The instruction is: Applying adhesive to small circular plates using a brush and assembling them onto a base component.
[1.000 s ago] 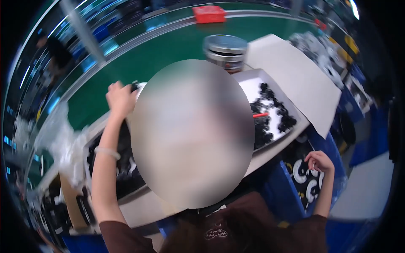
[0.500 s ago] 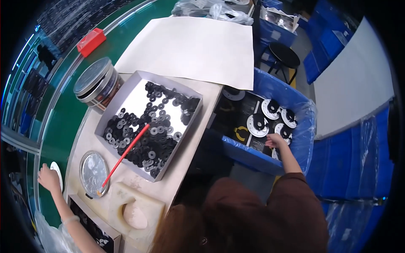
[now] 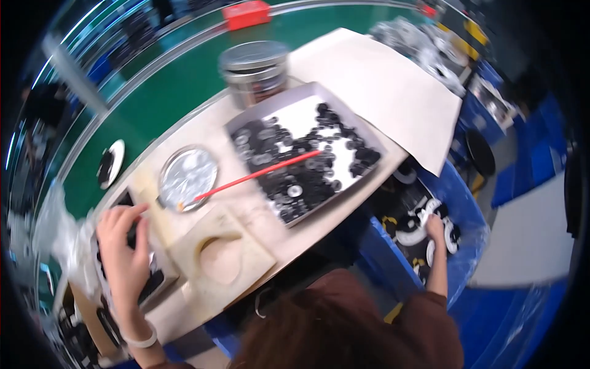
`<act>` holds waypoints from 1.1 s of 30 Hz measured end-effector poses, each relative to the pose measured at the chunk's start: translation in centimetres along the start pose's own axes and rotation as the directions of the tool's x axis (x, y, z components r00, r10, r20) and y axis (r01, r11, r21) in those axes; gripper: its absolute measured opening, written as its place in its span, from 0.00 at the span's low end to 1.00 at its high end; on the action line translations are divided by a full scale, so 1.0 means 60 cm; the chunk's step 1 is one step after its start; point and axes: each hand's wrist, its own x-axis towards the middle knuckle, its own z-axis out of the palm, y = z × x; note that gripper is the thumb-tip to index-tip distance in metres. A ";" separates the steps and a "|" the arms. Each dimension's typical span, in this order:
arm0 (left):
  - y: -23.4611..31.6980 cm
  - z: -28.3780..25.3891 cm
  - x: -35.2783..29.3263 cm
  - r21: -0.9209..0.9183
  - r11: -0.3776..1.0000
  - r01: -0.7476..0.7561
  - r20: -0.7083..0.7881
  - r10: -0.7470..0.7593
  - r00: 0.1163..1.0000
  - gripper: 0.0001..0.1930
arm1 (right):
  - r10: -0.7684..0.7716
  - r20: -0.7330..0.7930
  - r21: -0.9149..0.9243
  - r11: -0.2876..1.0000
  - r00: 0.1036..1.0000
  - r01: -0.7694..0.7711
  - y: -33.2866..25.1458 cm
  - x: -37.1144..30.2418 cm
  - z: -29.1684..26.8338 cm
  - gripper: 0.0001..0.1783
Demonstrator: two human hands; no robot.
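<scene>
My left hand (image 3: 125, 252) hovers over a narrow box (image 3: 161, 292) of dark parts, its fingers curved and thumb apart, with nothing visible between them. Beyond it, a white disc (image 3: 118, 158) with a black part against it is on the green surface. My right hand (image 3: 435, 229) reaches down into a blue plastic-lined bin (image 3: 470, 270), among white discs (image 3: 413, 237) fitted with black pieces. Its fingers touch or overlap a disc, but blur hides their grip. A pale block (image 3: 255, 263) with a round hollow lies between my arms on the worktable.
A shallow carton (image 3: 316, 206) holds many black and grey rings. A red stick (image 3: 258, 174) spans from it to a round metal lid (image 3: 196, 166). Behind stand a lidded tub (image 3: 255, 74) and a red box (image 3: 247, 15). White sheet (image 3: 387, 86) covers the far table.
The view has turned, shifting the table's contents. My left hand has left the white disc on the green surface and come back over the narrow box. My right hand stays in the bin among discs.
</scene>
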 end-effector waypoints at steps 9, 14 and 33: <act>0.036 0.007 -0.085 -0.165 0.986 -0.009 -0.042 0.002 0.999 0.08 | -0.559 -0.192 0.843 0.326 0.806 0.427 -0.365 -0.197 -0.390 0.15; 0.087 0.008 -0.121 -0.242 0.964 -0.113 -0.407 0.005 0.913 0.11 | -0.689 -0.445 0.571 0.274 0.572 0.774 -0.542 -0.271 -0.311 0.14; 0.086 0.092 -0.138 -0.185 0.964 -0.190 -0.219 0.148 0.964 0.15 | -0.994 -0.002 0.422 0.097 0.108 0.901 -0.736 -0.341 -0.232 0.22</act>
